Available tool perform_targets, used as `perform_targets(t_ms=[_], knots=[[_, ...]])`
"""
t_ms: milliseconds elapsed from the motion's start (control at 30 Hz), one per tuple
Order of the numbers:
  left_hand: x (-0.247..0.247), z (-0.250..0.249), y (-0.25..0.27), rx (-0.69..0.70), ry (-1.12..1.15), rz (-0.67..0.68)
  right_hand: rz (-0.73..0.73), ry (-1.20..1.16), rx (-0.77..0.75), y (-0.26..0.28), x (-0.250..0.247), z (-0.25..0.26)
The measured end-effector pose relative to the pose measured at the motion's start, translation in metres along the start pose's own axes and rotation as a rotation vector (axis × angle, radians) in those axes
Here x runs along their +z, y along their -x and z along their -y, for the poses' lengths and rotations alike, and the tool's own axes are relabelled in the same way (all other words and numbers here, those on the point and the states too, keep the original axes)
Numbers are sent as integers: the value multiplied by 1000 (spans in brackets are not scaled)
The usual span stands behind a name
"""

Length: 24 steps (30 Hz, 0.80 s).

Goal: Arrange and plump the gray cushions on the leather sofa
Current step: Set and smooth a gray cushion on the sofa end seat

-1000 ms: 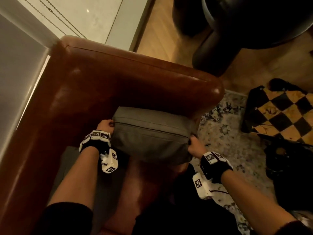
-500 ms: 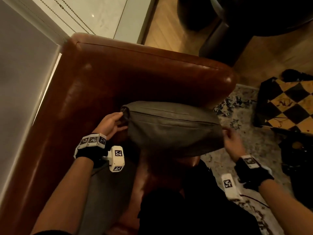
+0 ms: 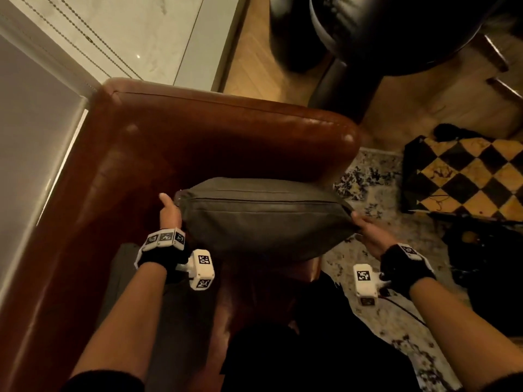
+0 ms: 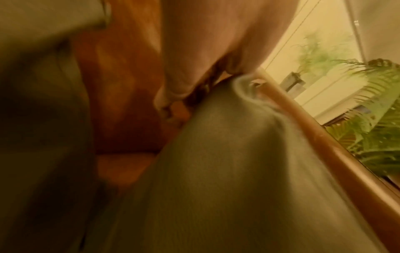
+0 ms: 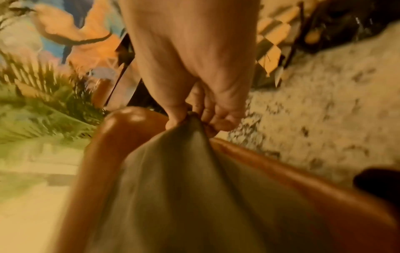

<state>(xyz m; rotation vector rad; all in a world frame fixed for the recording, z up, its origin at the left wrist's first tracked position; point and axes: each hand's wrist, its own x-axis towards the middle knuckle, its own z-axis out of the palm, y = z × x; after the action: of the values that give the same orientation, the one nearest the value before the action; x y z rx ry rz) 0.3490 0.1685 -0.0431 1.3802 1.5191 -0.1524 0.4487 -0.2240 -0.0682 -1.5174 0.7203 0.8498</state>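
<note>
A gray cushion (image 3: 263,216) stands on edge at the corner of the brown leather sofa (image 3: 198,131), next to its armrest. My left hand (image 3: 169,211) holds the cushion's left corner, with the thumb up beside it. My right hand (image 3: 368,232) pinches the right corner. In the right wrist view the fingers (image 5: 220,119) and thumb bunch the gray fabric (image 5: 190,171) into a point. The left wrist view is blurred; it shows the cushion (image 4: 227,171) against the hand (image 4: 194,68). A second gray cushion (image 3: 124,278) lies flat on the seat under my left forearm.
A patterned rug (image 3: 373,193) lies right of the sofa. A black and yellow checkered piece (image 3: 464,176) sits further right, with dark clutter (image 3: 486,250) below it. A dark round seat (image 3: 382,32) stands beyond the armrest. A wall and window ledge (image 3: 42,137) run behind the sofa.
Both hands let go of the cushion's corners half a second ago and have taken them again. The cushion sits wider and fuller now.
</note>
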Motion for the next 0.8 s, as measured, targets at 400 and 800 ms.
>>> perform_targets(t_ms=[400, 800], knots=[[-32, -33, 132, 848, 135, 102, 315, 56, -559, 136, 150, 65], [30, 19, 68, 392, -551, 42, 87, 1045, -1041, 69, 160, 12]])
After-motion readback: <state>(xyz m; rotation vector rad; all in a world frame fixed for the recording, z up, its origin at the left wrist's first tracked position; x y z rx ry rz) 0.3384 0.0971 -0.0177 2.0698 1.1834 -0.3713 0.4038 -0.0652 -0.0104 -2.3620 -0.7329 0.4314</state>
